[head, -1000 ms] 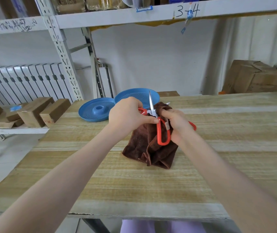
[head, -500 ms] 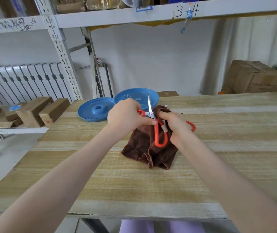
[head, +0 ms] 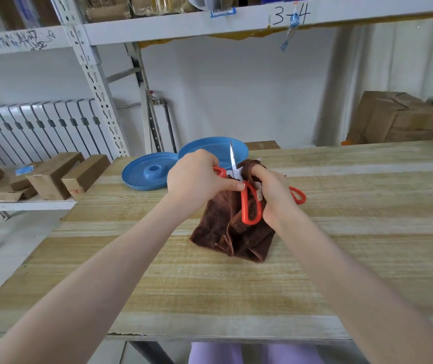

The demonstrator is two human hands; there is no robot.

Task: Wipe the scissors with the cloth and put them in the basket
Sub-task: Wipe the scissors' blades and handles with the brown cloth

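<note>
Just beyond the left grip [head: 197, 179], pinching red-handled steel scissors [head: 236, 173] blade-up, a round blue perforated basket [head: 210, 147] is sitting; right grip [head: 275, 195] is clutching brown cloth [head: 236, 237].

We list, near to far:
- Table [head: 341, 258]: cloth [head: 218, 227] at its middle, lower folds on the top.
- Scissors [head: 243, 199]: before the cloth, point up, between our left hand [head: 197, 179] and right hand [head: 275, 195].
- Basket [head: 210, 149]: behind the hands, at the far edge.
- Disc [head: 144, 176]: just left of the basket.
- Blocks [head: 52, 174]: on a low shelf [head: 26, 205], left of the table.
- Carton [head: 394, 119]: behind the table, right.
</note>
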